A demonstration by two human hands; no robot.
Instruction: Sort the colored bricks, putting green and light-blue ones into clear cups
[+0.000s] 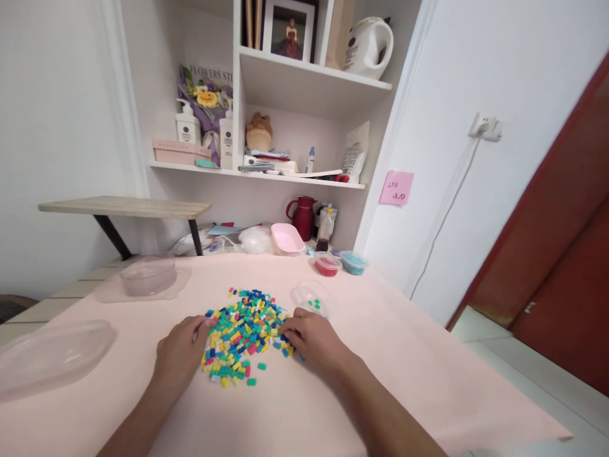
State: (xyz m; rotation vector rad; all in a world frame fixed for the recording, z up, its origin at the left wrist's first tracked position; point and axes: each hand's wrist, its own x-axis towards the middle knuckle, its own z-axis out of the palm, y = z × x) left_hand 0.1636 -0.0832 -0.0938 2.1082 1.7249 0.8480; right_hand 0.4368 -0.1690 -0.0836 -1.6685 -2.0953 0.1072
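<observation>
A loose pile of small toy building bricks [247, 327] in yellow, green, blue, white and pink lies on the pink tabletop [266, 419]. At the pile's left edge is my left hand [183, 346], its fingers curled together; whatever they hold is hidden. My right hand [311, 336] reaches the right edge of the pile with bent, closed fingertips among the bricks, and I cannot make out what is in them. Just behind that hand, a clear round tub [301, 293] contains several green bricks.
Clear containers [147, 277] stand on the left. Lidded tubs of red pieces [327, 264] and blue pieces [353, 262] sit at the back right, near a pink tray [287, 239] and a dark red jug [303, 218]. A small wooden shelf [128, 206] rises at the back left.
</observation>
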